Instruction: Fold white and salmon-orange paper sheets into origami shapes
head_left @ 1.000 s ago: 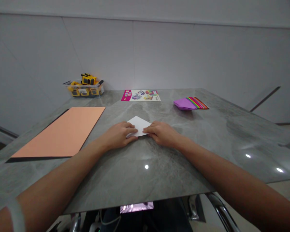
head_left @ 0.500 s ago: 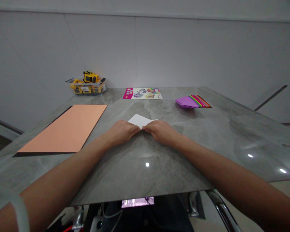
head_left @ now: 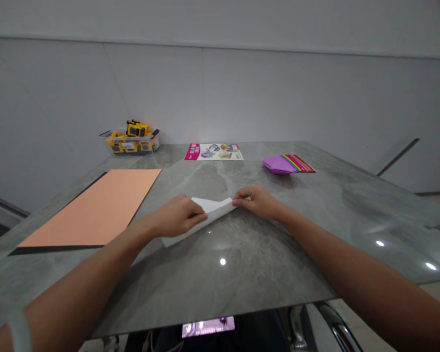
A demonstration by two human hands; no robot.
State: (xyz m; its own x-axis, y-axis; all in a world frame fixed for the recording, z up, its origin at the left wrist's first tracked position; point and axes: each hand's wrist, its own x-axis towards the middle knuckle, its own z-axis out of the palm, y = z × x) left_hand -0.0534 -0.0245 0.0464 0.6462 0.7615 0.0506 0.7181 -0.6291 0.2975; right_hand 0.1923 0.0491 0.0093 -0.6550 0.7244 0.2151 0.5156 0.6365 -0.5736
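A white sheet of paper lies partly unfolded on the grey marble table, its near corner reaching down to the left. My left hand is closed, fingers pressing and pinching the paper near its middle. My right hand is closed too, pinching the paper's right end and lifting it slightly off the table. Both forearms stretch in from the bottom corners.
A large orange sheet on black backing lies at the left. At the back stand a clear tray with a yellow toy vehicle, a printed instruction leaflet, and a fanned stack of coloured papers. A chair frame shows below.
The hands have moved apart: the folded white paper has opened out, its lower corner now spread toward the left. My right hand shifted right and further away. The view tilted slightly down.
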